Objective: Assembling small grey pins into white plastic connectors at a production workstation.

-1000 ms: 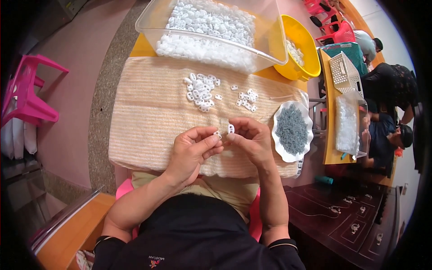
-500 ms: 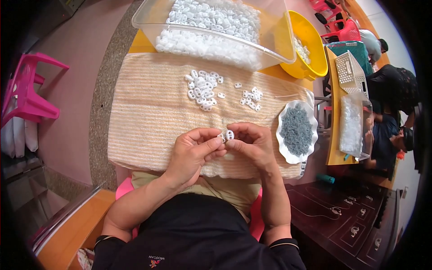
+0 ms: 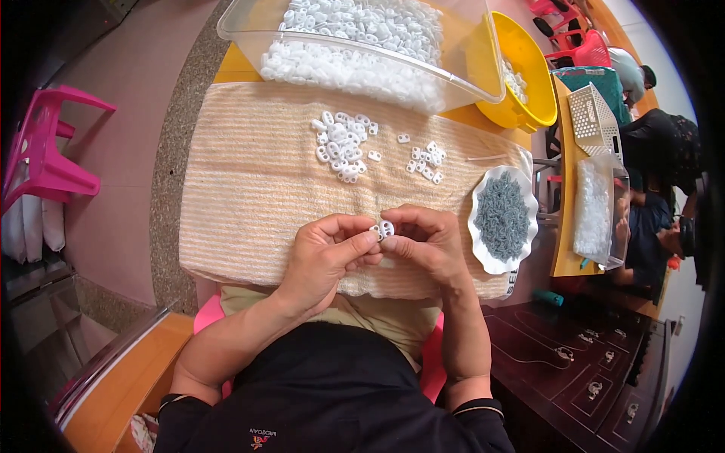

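Note:
Over the near part of a striped towel (image 3: 242,189), my two hands meet. My left hand (image 3: 325,253) pinches a small white plastic piece (image 3: 374,230), mostly covered by the fingertips. Between thumb and fingers, my right hand (image 3: 427,245) grips an oval white plastic piece (image 3: 387,227) with two holes. The two pieces are side by side and seem to touch. Farther off on the towel lie a heap of white two-holed pieces (image 3: 341,145) and a smaller group of squarish white pieces (image 3: 427,161). Small grey parts (image 3: 502,215) fill a white wavy-rimmed dish (image 3: 491,264) at the right.
A large clear bin (image 3: 468,64) of white pieces stands behind the towel, beside a yellow basin (image 3: 542,112). A thin stick (image 3: 487,158) lies near the dish. To the left is a pink stool (image 3: 57,151). People work at another table (image 3: 565,253) on the right.
The oval piece in my right hand has turned slightly and come against the piece in my left hand. Both hands stay in nearly the same place.

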The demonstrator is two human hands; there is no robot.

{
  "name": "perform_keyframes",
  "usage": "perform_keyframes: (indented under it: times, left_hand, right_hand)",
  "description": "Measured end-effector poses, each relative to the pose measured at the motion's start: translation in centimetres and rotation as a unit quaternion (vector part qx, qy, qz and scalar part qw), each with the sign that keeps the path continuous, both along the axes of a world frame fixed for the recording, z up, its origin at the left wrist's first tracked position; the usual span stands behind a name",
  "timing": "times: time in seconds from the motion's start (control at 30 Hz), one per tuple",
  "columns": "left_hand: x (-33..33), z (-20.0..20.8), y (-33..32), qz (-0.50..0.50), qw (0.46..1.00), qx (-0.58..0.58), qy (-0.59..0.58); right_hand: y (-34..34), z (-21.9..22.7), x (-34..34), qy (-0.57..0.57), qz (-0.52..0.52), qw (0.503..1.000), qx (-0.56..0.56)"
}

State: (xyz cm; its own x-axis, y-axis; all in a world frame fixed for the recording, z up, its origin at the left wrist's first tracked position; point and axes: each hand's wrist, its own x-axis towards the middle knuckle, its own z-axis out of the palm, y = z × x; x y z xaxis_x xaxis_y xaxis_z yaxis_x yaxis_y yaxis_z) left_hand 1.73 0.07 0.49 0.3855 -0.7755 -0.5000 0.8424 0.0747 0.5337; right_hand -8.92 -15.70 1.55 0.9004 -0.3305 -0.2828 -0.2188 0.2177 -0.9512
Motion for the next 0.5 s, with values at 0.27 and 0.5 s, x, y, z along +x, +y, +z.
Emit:
perform_keyframes:
  times: [0.27,0.5]
  left_hand:
    - [-0.08,0.13,-0.08,-0.002,1.000,-0.008,0.005]
    - [-0.05,-0.26,0.04,-0.012,1.000,-0.023,0.012]
  right_hand:
    - [-0.17,-0.13,-0.14,-0.029,0.013,0.999,0.008]
    - [-0.09,0.04,-0.21,-0.042,0.009,0.998,0.034]
